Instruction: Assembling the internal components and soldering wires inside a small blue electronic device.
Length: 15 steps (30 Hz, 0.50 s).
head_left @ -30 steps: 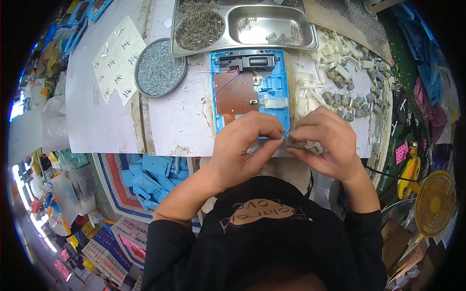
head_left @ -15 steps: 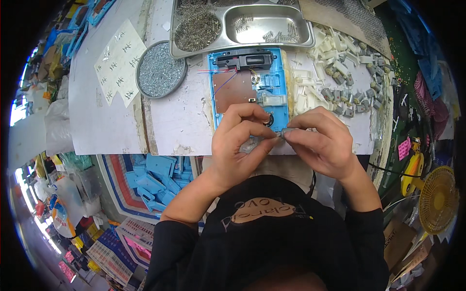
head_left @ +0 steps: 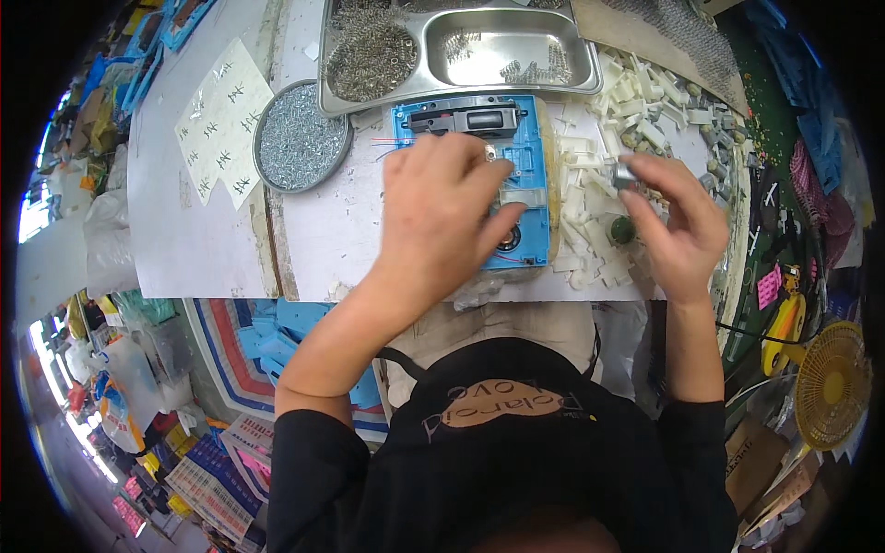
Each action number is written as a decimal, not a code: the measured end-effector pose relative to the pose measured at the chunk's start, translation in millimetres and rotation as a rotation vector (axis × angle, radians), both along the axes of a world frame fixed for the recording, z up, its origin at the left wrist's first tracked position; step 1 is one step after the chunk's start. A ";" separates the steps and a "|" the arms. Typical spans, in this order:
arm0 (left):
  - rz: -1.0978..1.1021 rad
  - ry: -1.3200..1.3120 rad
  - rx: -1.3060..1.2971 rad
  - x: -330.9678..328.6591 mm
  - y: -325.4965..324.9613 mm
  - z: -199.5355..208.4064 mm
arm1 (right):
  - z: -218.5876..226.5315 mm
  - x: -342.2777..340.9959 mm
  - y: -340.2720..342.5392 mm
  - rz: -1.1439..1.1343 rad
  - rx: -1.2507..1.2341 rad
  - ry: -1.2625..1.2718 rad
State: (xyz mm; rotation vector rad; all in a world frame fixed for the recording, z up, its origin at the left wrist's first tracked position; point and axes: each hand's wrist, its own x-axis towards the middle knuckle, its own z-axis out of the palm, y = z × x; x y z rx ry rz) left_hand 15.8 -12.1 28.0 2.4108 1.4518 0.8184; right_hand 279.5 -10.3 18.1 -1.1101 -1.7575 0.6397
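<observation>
A blue plastic housing (head_left: 527,256) lies on the table in front of me, with a black module (head_left: 479,120) along its far end. Inside it a round black-and-silver part (head_left: 509,240) and a clear rectangular piece (head_left: 524,197) show. My left hand (head_left: 433,207) rests over the housing's left half, thumb and index finger apart; it hides the brown circuit board beneath. To the right, my right hand (head_left: 684,217) pinches a small grey motor (head_left: 624,175) between thumb and finger, above a pile of white plastic parts (head_left: 583,217).
A round tray of screws (head_left: 343,158) stands left of the housing, beside marked paper sheets (head_left: 221,124). Beyond sits a metal tray (head_left: 512,88) with springs. More grey motors (head_left: 714,138) lie at right. Blue panels (head_left: 277,346) fill a striped bag below the table's edge.
My hands have parted from the housing's near edge. The left went forward onto the housing; the right moved right and forward to the white parts.
</observation>
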 end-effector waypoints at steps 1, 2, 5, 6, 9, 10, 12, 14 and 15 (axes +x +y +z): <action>-0.024 0.023 0.029 2.6 0.5 -4.8 | -1.8 -3.3 2.0 -0.012 -0.073 0.036; -0.045 0.047 0.057 3.1 1.4 -13.5 | -2.8 -10.3 4.4 -0.023 -0.146 0.071; -0.088 0.029 0.126 1.0 -1.1 -15.3 | -4.8 -30.2 12.0 -0.001 -0.195 0.009; -0.093 0.002 0.140 -4.2 -5.3 -15.8 | -4.2 -36.4 14.6 0.031 -0.153 -0.076; -0.051 -0.028 0.129 -16.2 -22.4 -23.7 | -10.7 -48.9 26.5 0.114 -0.005 -0.242; -0.024 -0.017 0.125 -18.2 -28.3 -25.6 | -11.7 -52.2 29.3 0.114 0.034 -0.303; -0.006 -0.003 0.097 -20.8 -34.9 -25.5 | -12.5 -56.2 33.0 0.115 0.061 -0.382; -0.022 -0.001 0.051 -21.6 -37.5 -22.7 | -12.9 -58.0 36.0 0.114 0.039 -0.419; -0.039 -0.062 0.010 -23.3 -37.1 -17.7 | -11.9 -58.9 37.3 0.116 0.030 -0.436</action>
